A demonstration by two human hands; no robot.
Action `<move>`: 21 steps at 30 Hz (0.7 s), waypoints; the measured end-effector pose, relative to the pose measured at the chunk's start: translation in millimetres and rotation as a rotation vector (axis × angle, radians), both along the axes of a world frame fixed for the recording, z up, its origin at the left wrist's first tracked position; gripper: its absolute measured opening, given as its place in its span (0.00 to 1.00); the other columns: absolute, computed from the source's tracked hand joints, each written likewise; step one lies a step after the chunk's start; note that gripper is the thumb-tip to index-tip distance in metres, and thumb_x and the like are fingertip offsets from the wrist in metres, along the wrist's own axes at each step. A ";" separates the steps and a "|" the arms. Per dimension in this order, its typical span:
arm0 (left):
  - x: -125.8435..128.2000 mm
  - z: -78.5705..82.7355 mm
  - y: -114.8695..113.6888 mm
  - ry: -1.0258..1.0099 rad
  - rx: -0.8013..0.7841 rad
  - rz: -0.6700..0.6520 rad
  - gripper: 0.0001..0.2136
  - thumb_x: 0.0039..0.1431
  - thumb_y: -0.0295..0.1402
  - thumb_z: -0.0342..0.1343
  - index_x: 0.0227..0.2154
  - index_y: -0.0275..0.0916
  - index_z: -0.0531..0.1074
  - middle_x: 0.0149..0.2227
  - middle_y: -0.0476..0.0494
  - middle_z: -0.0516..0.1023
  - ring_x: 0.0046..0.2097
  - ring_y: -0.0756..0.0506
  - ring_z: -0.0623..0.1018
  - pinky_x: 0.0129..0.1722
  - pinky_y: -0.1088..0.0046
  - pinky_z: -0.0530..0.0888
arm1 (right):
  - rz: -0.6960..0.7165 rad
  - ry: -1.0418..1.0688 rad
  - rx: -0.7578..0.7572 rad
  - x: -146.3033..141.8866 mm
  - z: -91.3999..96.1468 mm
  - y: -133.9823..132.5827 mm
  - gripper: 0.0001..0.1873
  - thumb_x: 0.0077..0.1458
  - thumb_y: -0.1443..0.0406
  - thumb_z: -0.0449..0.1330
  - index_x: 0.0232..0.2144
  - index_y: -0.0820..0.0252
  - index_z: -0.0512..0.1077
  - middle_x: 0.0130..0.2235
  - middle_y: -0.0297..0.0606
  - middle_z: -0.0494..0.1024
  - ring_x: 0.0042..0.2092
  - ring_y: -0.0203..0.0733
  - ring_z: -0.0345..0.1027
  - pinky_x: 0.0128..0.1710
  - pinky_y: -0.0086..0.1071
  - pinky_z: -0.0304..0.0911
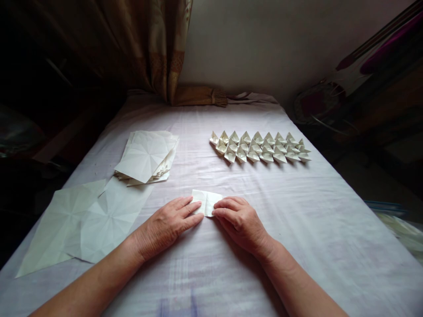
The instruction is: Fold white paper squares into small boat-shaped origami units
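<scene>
A small folded piece of white paper lies on the cloth-covered table, with a crease down its middle. My left hand rests flat over its left part, fingers stretched out and slightly apart. At the right edge, my right hand pinches the paper between thumb and fingers; the thumb is mostly hidden. Beyond my right hand stand rows of folded paper boats, set close together. To the left of my left hand are creased loose sheets and a stack of creased paper.
The pale cloth on the table is slightly wrinkled. A gold-brown curtain hangs down to the far edge, its tasselled tie lying on the cloth. Behind is a grey wall. At the right, beyond the table, sits a plastic bag.
</scene>
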State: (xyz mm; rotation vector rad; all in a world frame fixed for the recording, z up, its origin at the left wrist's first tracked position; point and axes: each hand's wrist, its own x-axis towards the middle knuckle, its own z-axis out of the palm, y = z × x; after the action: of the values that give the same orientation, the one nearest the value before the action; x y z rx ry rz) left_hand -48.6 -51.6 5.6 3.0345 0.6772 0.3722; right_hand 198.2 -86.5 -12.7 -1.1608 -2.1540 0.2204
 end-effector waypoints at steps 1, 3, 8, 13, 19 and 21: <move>-0.2 0.9 0.4 0.009 -0.004 -0.003 0.13 0.67 0.25 0.47 0.50 0.40 0.71 0.55 0.40 0.74 0.57 0.39 0.73 0.54 0.58 0.73 | 0.002 -0.002 0.011 -0.3 0.2 0.0 0.10 0.64 0.67 0.55 0.35 0.55 0.77 0.38 0.37 0.81 0.40 0.39 0.73 0.42 0.35 0.66; -0.3 2.5 1.2 0.023 -0.014 -0.010 0.13 0.66 0.25 0.48 0.50 0.41 0.71 0.55 0.40 0.74 0.57 0.39 0.73 0.54 0.58 0.73 | 0.009 -0.013 0.036 -1.4 1.1 0.1 0.10 0.64 0.68 0.55 0.35 0.55 0.76 0.39 0.37 0.81 0.41 0.40 0.72 0.43 0.35 0.66; 0.2 1.1 1.0 0.005 0.000 -0.017 0.13 0.66 0.25 0.48 0.50 0.40 0.71 0.55 0.41 0.73 0.57 0.40 0.73 0.55 0.59 0.73 | 0.042 -0.074 0.148 -7.4 7.0 4.4 0.10 0.63 0.70 0.54 0.38 0.57 0.76 0.42 0.38 0.81 0.47 0.43 0.71 0.47 0.37 0.68; 2.4 -4.9 -1.5 -0.077 0.031 -0.009 0.10 0.66 0.25 0.48 0.46 0.38 0.72 0.53 0.39 0.74 0.57 0.39 0.72 0.55 0.58 0.72 | 0.135 -0.152 0.227 -16.5 12.1 18.9 0.11 0.63 0.71 0.54 0.39 0.57 0.76 0.46 0.41 0.80 0.52 0.44 0.69 0.49 0.38 0.68; 3.1 -5.6 -4.1 -0.180 -0.053 0.043 0.09 0.68 0.28 0.48 0.44 0.40 0.73 0.50 0.42 0.75 0.53 0.44 0.74 0.55 0.61 0.72 | 0.097 -0.072 0.191 -28.1 6.5 27.0 0.11 0.61 0.71 0.54 0.35 0.56 0.77 0.46 0.42 0.78 0.49 0.44 0.69 0.48 0.37 0.68; 1.8 -4.9 -6.1 -0.171 -0.060 0.056 0.10 0.68 0.28 0.47 0.45 0.41 0.73 0.52 0.42 0.75 0.54 0.43 0.73 0.57 0.59 0.71 | 0.055 -0.020 0.125 -29.8 2.5 25.9 0.09 0.61 0.69 0.55 0.37 0.55 0.76 0.47 0.41 0.78 0.48 0.43 0.69 0.46 0.36 0.69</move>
State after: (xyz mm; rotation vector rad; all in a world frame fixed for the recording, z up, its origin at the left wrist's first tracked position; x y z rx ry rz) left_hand -46.8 -57.7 0.7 2.8897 0.7486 0.5934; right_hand 168.5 -60.6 -10.2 -1.0383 -2.1864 0.0969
